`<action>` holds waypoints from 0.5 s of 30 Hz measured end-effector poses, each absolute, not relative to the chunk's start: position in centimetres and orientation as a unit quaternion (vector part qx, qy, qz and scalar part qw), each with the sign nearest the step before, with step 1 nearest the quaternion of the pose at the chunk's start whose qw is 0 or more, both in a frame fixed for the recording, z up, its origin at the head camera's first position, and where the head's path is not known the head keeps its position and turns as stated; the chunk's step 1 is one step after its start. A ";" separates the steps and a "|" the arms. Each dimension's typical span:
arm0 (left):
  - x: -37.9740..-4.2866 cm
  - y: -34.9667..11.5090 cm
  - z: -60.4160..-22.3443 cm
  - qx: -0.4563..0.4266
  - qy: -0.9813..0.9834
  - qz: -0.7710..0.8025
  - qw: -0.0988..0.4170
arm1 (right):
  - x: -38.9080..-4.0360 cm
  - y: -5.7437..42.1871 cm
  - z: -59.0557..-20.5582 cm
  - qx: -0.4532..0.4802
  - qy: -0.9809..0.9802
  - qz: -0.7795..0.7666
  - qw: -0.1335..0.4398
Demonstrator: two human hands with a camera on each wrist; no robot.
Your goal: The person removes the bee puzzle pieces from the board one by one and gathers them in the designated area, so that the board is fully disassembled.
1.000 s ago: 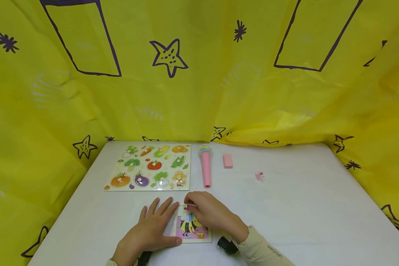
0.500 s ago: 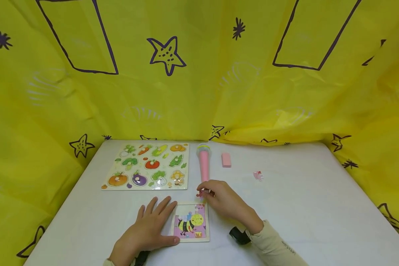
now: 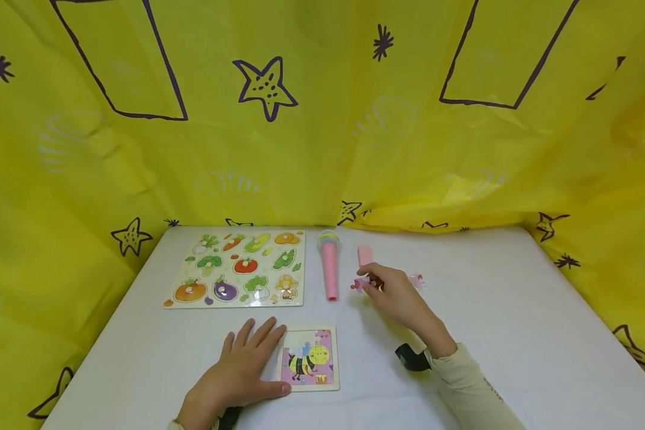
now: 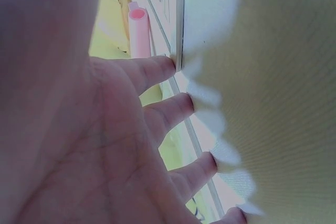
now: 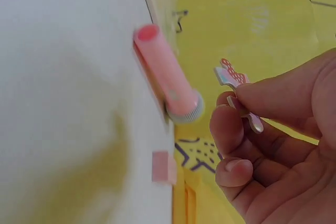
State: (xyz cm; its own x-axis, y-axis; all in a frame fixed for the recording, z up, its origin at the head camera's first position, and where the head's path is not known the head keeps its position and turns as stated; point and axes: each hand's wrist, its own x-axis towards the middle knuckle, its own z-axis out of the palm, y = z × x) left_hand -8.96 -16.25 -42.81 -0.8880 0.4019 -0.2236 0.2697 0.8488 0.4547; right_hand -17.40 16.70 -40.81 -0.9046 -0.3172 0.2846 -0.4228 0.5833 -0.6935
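Note:
Between thumb and fingers my right hand (image 3: 395,292) pinches a small jigsaw piece (image 5: 231,74), pink with a red dotted patch, held above the table near the pink block. My left hand (image 3: 242,367) lies with fingers spread and straight, its thumb and index fingertip at the left edge of a small framed jigsaw puzzle (image 3: 330,387). A yellow and black bee on a pink ground shows in that puzzle, with a pale gap at its upper left. Another loose jigsaw piece (image 3: 417,280) lies on the table just beyond my right hand.
A vegetable peg puzzle board (image 3: 231,304) lies at the back left. Beside it are a pink toy microphone (image 3: 330,269) and a pink block (image 3: 365,255), partly behind my right hand. A yellow patterned curtain (image 3: 322,143) surrounds the white table (image 3: 516,334).
My right hand has lifted away from the bee puzzle and moved right and farther back, past the microphone, carrying the jigsaw piece. My left hand has stayed at the frame.

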 end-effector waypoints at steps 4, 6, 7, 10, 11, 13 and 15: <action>-9.1 -16.2 -42.6 0.179 0.949 0.207 0.153 | -17.9 18.2 -40.2 0.166 -0.890 0.415 0.083; -9.1 -16.2 -42.5 0.180 0.950 0.205 0.152 | -18.2 18.9 -40.0 0.146 -0.893 0.417 0.086; -9.2 -16.2 -42.5 0.181 0.950 0.206 0.151 | -18.3 19.2 -40.0 0.138 -0.894 0.416 0.088; -9.1 -16.2 -42.5 0.178 0.949 0.210 0.155 | -18.7 20.3 -40.0 0.113 -0.898 0.415 0.089; -9.1 -16.2 -42.5 0.177 0.948 0.212 0.156 | -18.9 20.7 -40.0 0.105 -0.899 0.415 0.089; -9.0 -16.2 -42.6 0.175 0.948 0.216 0.157 | -19.0 21.5 -40.1 0.094 -0.899 0.418 0.092; -8.9 -16.2 -42.7 0.174 0.948 0.215 0.158 | -19.1 22.3 -40.0 0.085 -0.898 0.421 0.093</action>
State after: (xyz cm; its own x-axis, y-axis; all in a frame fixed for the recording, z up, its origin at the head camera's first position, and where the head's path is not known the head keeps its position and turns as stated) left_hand -8.90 -16.20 -42.72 -0.8895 0.3974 -0.2254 0.2610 0.8469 0.4632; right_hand -19.11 22.31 -40.04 -0.9681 -0.0745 0.2391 -0.2315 0.6308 -0.7407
